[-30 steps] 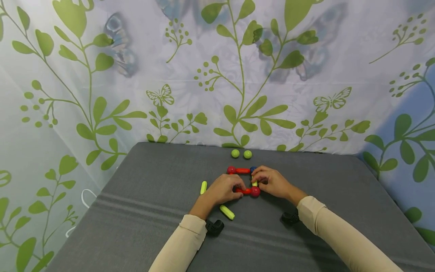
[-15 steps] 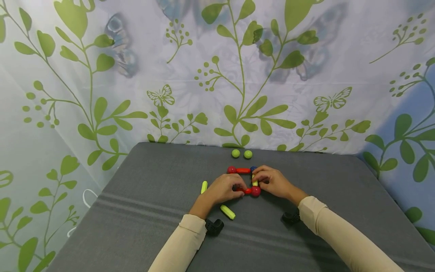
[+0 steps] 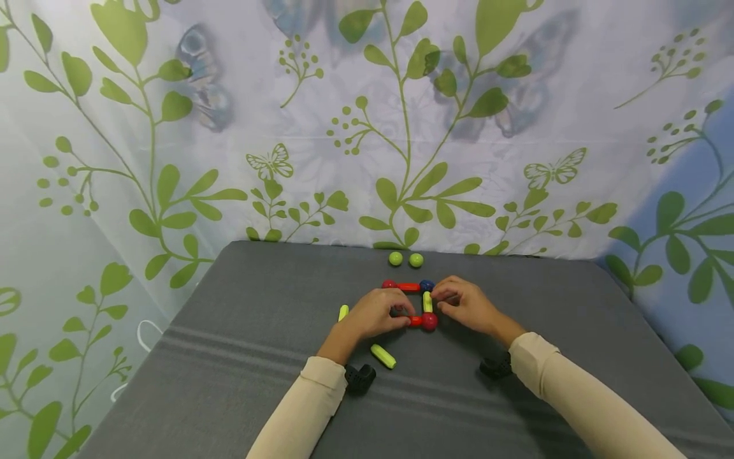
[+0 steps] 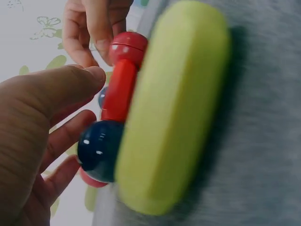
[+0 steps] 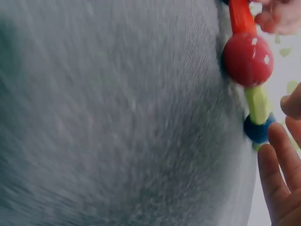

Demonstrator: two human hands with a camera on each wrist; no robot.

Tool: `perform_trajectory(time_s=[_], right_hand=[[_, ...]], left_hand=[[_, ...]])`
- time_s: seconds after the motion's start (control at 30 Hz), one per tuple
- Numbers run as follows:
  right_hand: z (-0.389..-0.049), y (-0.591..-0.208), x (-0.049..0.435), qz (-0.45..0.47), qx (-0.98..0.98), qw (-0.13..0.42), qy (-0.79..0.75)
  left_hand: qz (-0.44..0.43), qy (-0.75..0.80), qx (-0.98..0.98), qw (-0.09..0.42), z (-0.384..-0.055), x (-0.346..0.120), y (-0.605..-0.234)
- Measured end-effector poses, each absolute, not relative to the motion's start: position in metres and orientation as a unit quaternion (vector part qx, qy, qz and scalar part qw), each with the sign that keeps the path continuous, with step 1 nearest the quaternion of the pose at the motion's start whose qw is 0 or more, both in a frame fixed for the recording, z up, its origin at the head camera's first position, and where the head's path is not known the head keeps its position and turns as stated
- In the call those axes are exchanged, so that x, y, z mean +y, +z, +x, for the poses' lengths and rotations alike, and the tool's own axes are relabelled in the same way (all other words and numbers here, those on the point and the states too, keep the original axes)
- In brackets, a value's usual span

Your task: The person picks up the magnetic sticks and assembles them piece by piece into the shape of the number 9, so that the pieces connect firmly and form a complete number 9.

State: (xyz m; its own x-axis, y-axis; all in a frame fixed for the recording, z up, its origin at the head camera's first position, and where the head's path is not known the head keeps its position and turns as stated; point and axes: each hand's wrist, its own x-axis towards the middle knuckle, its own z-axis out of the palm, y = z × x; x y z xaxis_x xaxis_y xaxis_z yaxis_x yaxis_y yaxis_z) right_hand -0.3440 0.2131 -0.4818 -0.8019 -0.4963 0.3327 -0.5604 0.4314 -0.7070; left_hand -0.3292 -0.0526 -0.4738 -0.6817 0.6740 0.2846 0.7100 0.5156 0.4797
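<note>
On the table, red and yellow-green rods joined by red and blue balls form a frame of toy building rods. My left hand (image 3: 373, 315) hovers at its near left corner, fingers loosely bent beside the near red rod (image 4: 120, 92) and a dark blue ball (image 4: 101, 150). At the near right corner sits a red ball (image 3: 429, 321). From it a yellow-green rod (image 3: 427, 302) runs back to another blue ball (image 3: 427, 285). Just right of that rod is my right hand (image 3: 467, 306), its fingers parted and holding nothing. The far red rod (image 3: 409, 287) ends at a red ball (image 3: 390, 284).
Two loose green balls (image 3: 406, 259) lie toward the back of the grey table (image 3: 258, 382). One loose yellow-green rod (image 3: 383, 356) lies in front of the left hand, another (image 3: 343, 312) to its left. A patterned curtain (image 3: 321, 127) hangs behind the table.
My right hand has let go of the yellow-green rod and moved slightly right, leaving it in full sight. The left fingers have loosened off the near red rod.
</note>
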Motion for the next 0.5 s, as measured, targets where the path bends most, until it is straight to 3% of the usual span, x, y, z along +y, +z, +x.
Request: perform_trajectory(time_s=[0.23, 0.5], right_hand=[[-0.313, -0.465, 0.198, 0.371, -0.822, 0.042, 0.43], [-0.276, -0.463, 0.172, 0.448, -0.769, -0.005, 0.456]], left_hand=[[-0.387, -0.299, -0.872, 0.018, -0.333, -0.05, -0.466], [-0.394, -0.324, -0.86, 0.019, -0.337, -0.048, -0.468]])
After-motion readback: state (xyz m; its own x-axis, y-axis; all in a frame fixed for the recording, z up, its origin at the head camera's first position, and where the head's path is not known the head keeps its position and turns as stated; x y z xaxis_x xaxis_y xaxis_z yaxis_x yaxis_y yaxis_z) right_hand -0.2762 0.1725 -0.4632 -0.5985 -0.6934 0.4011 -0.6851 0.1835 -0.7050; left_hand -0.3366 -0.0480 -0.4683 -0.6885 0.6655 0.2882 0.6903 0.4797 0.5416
